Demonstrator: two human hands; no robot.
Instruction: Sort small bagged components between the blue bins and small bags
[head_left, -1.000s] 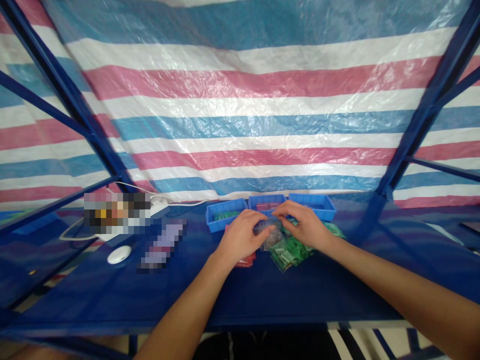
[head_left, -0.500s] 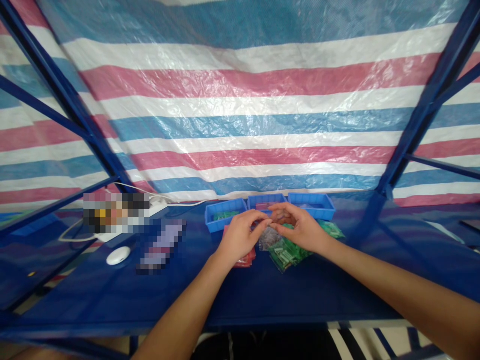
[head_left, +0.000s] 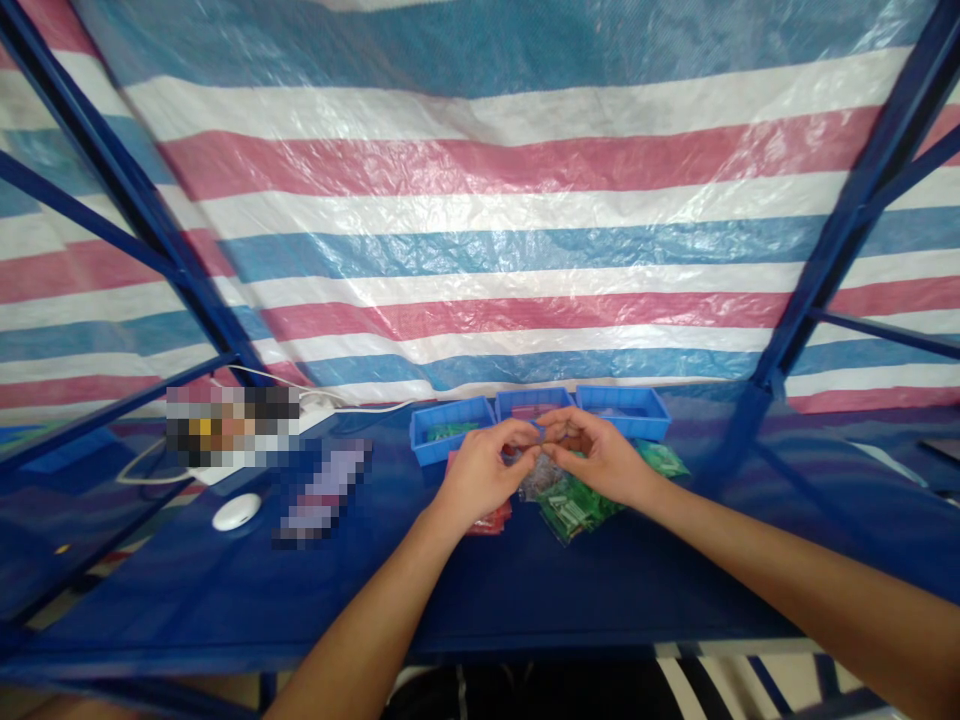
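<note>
My left hand and my right hand meet above a heap of small clear bags on the blue table. Both are closed in a pinch on one small clear bag held between them; its contents are too small to make out. Under the hands lie green-filled bags, a grey-filled bag and a red bag. Three blue trays stand just behind: left tray, middle tray, right tray.
A white round mouse-like object and white cables lie at the left of the table. Blue metal frame posts rise at both sides. A striped red, white and blue tarp hangs behind.
Both hands have risen slightly off the heap and drawn closer together, fingertips now meeting on the small bag.
</note>
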